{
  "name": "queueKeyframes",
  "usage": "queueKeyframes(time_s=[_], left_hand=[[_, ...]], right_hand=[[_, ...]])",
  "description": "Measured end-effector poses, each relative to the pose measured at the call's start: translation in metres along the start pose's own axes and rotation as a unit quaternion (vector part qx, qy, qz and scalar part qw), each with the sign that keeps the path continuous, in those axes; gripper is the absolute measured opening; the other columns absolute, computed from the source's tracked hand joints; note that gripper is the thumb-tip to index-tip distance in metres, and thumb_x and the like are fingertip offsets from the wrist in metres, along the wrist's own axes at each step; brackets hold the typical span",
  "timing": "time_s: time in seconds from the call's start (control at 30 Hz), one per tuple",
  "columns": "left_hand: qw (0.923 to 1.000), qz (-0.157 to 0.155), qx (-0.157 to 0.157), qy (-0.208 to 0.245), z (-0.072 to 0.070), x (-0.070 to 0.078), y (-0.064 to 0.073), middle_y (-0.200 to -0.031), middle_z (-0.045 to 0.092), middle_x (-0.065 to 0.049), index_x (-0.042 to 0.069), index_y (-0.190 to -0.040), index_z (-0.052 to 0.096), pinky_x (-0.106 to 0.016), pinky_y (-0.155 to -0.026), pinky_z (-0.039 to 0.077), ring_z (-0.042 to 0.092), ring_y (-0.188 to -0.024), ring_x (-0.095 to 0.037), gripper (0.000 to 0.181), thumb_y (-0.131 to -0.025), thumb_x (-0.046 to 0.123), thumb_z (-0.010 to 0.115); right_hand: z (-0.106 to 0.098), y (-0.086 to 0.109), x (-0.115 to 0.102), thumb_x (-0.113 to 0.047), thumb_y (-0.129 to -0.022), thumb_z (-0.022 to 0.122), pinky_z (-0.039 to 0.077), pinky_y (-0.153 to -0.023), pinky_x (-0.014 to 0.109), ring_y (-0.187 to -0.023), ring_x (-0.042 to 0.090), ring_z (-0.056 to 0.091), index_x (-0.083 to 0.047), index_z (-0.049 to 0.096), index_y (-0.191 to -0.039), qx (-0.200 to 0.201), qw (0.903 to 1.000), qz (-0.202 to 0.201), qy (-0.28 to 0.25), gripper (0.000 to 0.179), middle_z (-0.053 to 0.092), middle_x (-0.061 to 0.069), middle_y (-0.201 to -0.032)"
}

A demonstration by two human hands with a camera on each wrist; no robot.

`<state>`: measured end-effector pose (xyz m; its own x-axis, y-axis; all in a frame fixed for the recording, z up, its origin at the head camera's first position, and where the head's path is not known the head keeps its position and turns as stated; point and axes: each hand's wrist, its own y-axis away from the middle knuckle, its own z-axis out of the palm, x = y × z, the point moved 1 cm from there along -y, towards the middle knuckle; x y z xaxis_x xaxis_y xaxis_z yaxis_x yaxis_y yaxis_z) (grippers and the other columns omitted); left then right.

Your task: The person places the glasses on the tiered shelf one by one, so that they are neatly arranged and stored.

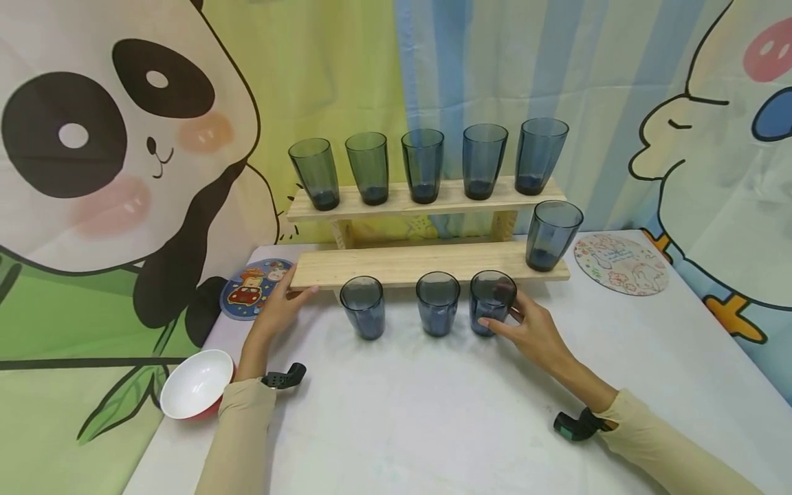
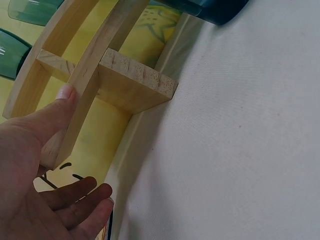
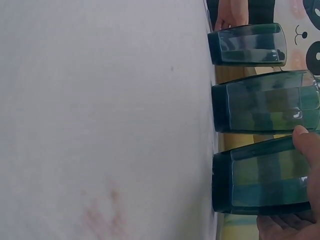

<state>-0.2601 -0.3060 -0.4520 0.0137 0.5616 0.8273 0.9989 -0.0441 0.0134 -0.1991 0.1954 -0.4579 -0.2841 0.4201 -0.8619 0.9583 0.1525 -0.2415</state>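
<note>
Three blue-tinted drinking glasses stand in a row on the table in front of a two-tier wooden shelf (image 1: 408, 265). Around the rightmost glass (image 1: 485, 309) my right hand (image 1: 540, 337) curls, thumb on its near side and fingers behind it. In the right wrist view that gripped glass (image 3: 265, 180) has its base at the tabletop. The middle glass (image 1: 437, 313) and the left glass (image 1: 364, 313) stand untouched. My left hand (image 1: 276, 313) holds the left end of the lower board; the left wrist view has its thumb on the board's edge (image 2: 82, 95) and the lower fingers off the wood.
Several matching glasses line the upper board (image 1: 396, 204), and one more glass (image 1: 552, 237) stands at the lower board's right end. A white-and-red bowl (image 1: 198, 385) sits at the table's left edge. Round mats lie left (image 1: 238, 309) and right (image 1: 621, 265) of the shelf.
</note>
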Motion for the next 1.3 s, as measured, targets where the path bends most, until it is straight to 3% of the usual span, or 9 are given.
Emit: queueKeyframes(time_s=[0.3,0.43,0.6,0.8,1.07,1.13,1.2,1.27,1.3], left_hand=[[0.9999,0.001,0.007,0.008,0.002,0.002,-0.001,-0.174,0.020,-0.022,0.020,-0.172,0.009,-0.063,-0.123,0.031,0.040,-0.149,-0.049,0.095,-0.103,0.046,0.068],[1.0000,-0.001,0.002,0.003,0.002,0.001,-0.001,-0.174,0.018,-0.023,0.021,-0.172,0.006,-0.064,-0.123,0.029,0.038,-0.150,-0.050,0.096,-0.103,0.049,0.067],[1.0000,0.006,0.002,0.004,0.002,0.003,0.000,-0.174,0.019,-0.024,0.022,-0.172,0.006,-0.064,-0.124,0.029,0.037,-0.151,-0.049,0.095,-0.104,0.047,0.066],[1.0000,0.003,0.000,0.002,0.001,0.005,0.001,-0.173,0.019,-0.024,0.021,-0.172,0.005,-0.065,-0.123,0.029,0.036,-0.151,-0.050,0.094,-0.104,0.048,0.065],[1.0000,-0.002,0.001,-0.004,0.002,0.001,0.000,-0.174,0.018,-0.024,0.020,-0.172,0.006,-0.064,-0.124,0.028,0.035,-0.152,-0.050,0.096,-0.103,0.048,0.066],[1.0000,-0.001,0.001,-0.002,0.002,0.001,0.000,-0.174,0.017,-0.024,0.020,-0.172,0.006,-0.064,-0.124,0.028,0.035,-0.152,-0.050,0.096,-0.103,0.048,0.066],[1.0000,0.000,0.001,0.000,0.002,0.000,0.000,-0.174,0.018,-0.024,0.021,-0.172,0.006,-0.063,-0.124,0.028,0.035,-0.152,-0.049,0.095,-0.103,0.047,0.066],[1.0000,0.002,0.002,0.001,0.002,-0.001,0.000,-0.174,0.018,-0.024,0.020,-0.172,0.007,-0.063,-0.124,0.029,0.036,-0.152,-0.049,0.095,-0.103,0.047,0.067],[1.0000,0.003,0.003,0.002,0.002,-0.001,0.000,-0.174,0.019,-0.024,0.020,-0.172,0.007,-0.063,-0.124,0.029,0.036,-0.152,-0.049,0.095,-0.103,0.047,0.067]], right_hand=[[-0.002,0.002,-0.003,-0.030,-0.089,0.088,0.046,-0.113,0.034,-0.139,0.038,0.057,-0.007,0.054,-0.151,0.005,1.0000,0.006,0.006,0.074,0.063,0.023,-0.144],[-0.008,0.003,-0.016,-0.031,-0.090,0.087,0.044,-0.116,0.038,-0.138,0.037,0.059,-0.008,0.056,-0.149,0.004,1.0000,0.003,0.009,0.070,0.066,0.019,-0.140],[-0.020,-0.002,-0.038,-0.036,-0.090,0.086,0.045,-0.115,0.032,-0.139,0.033,0.059,-0.009,0.055,-0.151,0.008,0.9999,0.008,0.007,0.073,0.066,0.016,-0.142],[-0.031,-0.019,-0.063,-0.042,-0.090,0.085,0.047,-0.115,0.039,-0.140,0.036,0.057,-0.006,0.055,-0.149,0.020,0.9994,0.019,0.021,0.075,0.064,0.020,-0.143],[-0.037,-0.053,-0.068,-0.043,-0.092,0.083,0.044,-0.118,0.050,-0.138,0.038,0.058,-0.003,0.058,-0.134,0.040,0.9987,0.008,0.031,0.064,0.066,0.020,-0.136],[-0.036,-0.061,-0.068,-0.046,-0.092,0.082,0.048,-0.114,0.051,-0.132,0.038,0.061,-0.005,0.059,-0.125,0.048,0.9979,0.011,0.041,0.058,0.067,0.018,-0.122],[-0.034,-0.068,-0.067,-0.049,-0.092,0.081,0.053,-0.102,0.049,-0.120,0.035,0.064,-0.006,0.057,-0.117,0.056,0.9968,0.014,0.056,0.055,0.064,0.015,-0.108],[-0.031,-0.074,-0.067,-0.050,-0.092,0.081,0.049,-0.087,0.048,-0.106,0.033,0.060,-0.006,0.055,-0.112,0.060,0.9959,0.017,0.066,0.054,0.057,0.014,-0.098],[-0.029,-0.077,-0.066,-0.050,-0.092,0.081,0.048,-0.087,0.048,-0.105,0.033,0.059,-0.007,0.056,-0.114,0.059,0.9957,0.018,0.068,0.054,0.057,0.013,-0.099]])
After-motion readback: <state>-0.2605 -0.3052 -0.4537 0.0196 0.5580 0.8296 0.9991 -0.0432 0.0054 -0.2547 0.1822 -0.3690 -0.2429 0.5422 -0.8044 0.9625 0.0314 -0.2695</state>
